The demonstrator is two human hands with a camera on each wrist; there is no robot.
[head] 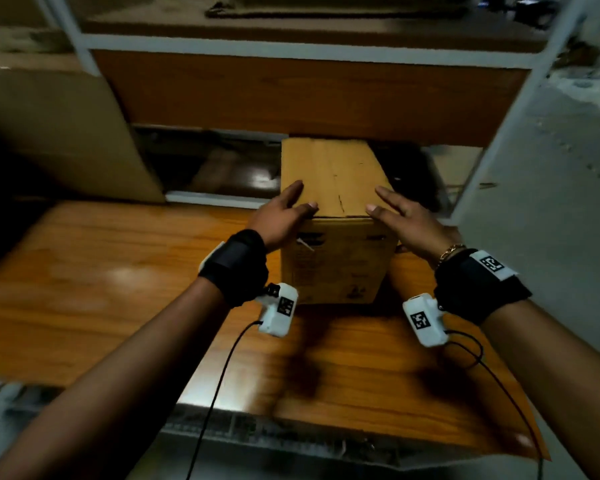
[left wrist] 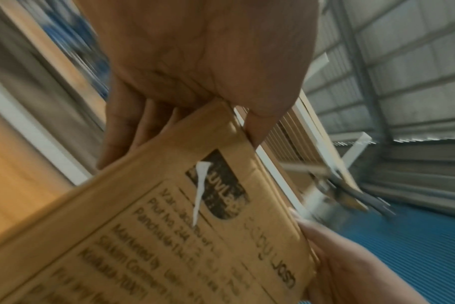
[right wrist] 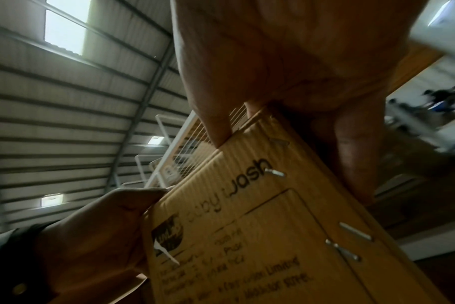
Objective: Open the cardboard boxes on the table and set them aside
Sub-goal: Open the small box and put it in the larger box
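A closed brown cardboard box (head: 333,168) with black print on its front stands upright on the wooden table (head: 118,278). My left hand (head: 284,213) lies at its top left front corner, fingers straight, thumb along the front top edge. At the top right front corner my right hand (head: 402,213) mirrors it. In the left wrist view the left hand (left wrist: 195,61) presses its fingers flat down the box (left wrist: 169,236) side. The right wrist view has the right hand (right wrist: 286,51) flat on the stapled box (right wrist: 260,236) edge. The flaps are shut.
A large flat cardboard sheet (head: 59,133) leans at the back left. A wooden panel in a white frame (head: 291,95) stands behind the box. A white post (head: 499,133) rises at the right. Camera cables (head: 222,375) hang from both wrists over the table's near edge.
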